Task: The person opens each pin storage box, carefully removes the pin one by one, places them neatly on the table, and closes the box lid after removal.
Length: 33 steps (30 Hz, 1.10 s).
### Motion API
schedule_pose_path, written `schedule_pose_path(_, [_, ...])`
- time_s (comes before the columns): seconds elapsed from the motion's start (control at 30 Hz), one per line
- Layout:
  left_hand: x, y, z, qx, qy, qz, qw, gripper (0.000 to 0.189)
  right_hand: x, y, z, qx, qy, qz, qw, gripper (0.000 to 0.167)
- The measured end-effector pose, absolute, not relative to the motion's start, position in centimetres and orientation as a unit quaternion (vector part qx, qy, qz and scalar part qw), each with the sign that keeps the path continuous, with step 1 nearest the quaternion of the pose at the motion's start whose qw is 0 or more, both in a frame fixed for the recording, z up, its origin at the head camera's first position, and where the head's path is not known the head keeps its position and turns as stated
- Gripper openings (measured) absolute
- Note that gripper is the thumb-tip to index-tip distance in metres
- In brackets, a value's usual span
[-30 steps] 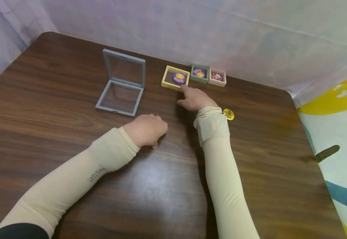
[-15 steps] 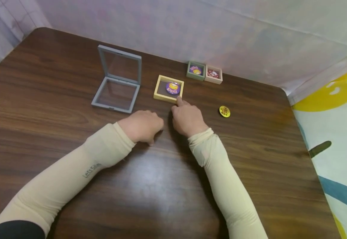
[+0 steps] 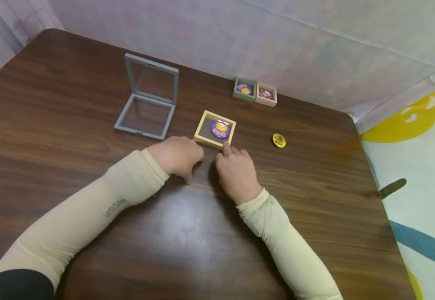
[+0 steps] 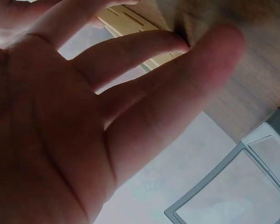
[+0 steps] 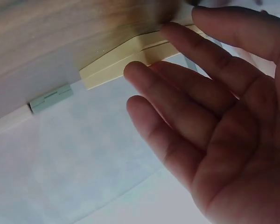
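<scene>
A yellow display frame (image 3: pixel 209 142) lies on the brown table, with a round purple button badge (image 3: pixel 220 129) showing inside it. My right hand (image 3: pixel 237 175) is at the frame's near right side, a fingertip right at its rim. In the right wrist view its fingers (image 5: pixel 177 105) are loosely straight, close under the yellow frame. Just left of the frame's near left corner rests my left hand (image 3: pixel 177 156), holding nothing. The left wrist view has its fingers (image 4: pixel 149 121) extended, the frame's yellow side beyond them.
A larger grey display frame (image 3: pixel 169 121) stands hinged open on the left. Against the back curtain sit a green frame (image 3: pixel 244 96) and a pink frame (image 3: pixel 266 101), each with a badge. A yellow badge (image 3: pixel 279 140) lies on the table (image 3: pixel 329 179) to the right.
The yellow frame with its purple badge has slid toward me, away from the green and pink frames, along with my right hand. My left hand has stayed nearly in place.
</scene>
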<state>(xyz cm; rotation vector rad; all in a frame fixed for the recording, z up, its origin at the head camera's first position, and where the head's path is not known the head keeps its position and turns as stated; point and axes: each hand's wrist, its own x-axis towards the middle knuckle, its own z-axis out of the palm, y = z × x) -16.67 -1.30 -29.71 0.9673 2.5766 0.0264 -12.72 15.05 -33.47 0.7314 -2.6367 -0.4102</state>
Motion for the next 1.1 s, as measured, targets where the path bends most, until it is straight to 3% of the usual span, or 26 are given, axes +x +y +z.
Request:
schedule_pose_path(0.13, [-17.1,-1.4,-29.5,0.346,0.926,0.000,0.154,0.031,-13.0,14.9,-33.6,0.256,-0.934,-0.147,0.202,0.003])
schedule_pose_path(0.27, [-17.4,-1.2,-29.5,0.342,0.938,0.025,0.050,0.026,-13.2,14.9,-33.5,0.253,-0.936,-0.145,0.196,0.004])
schedule_pose_path(0.4, [-17.2,-0.8,-30.0,0.331,0.942,0.042,-0.020,0.040,-13.4,14.9,-33.3,0.257,-0.937,-0.138,0.193,0.002])
schedule_pose_path(0.63, [-17.0,-0.7,-31.3,0.316,0.948,-0.006,0.019,0.061,-13.8,14.8,-33.3,0.279,-0.933,-0.104,0.200,0.006])
schedule_pose_path(0.9, [-16.6,-0.6,-31.0,0.350,0.935,0.053,0.029,0.009,-13.9,15.2,-33.8,0.261,-0.946,-0.070,0.179,0.008])
schedule_pose_path(1.1, [-16.6,-0.4,-30.7,0.364,0.929,0.051,0.032,0.009,-14.0,15.5,-33.5,0.230,-0.964,-0.067,0.114,0.027])
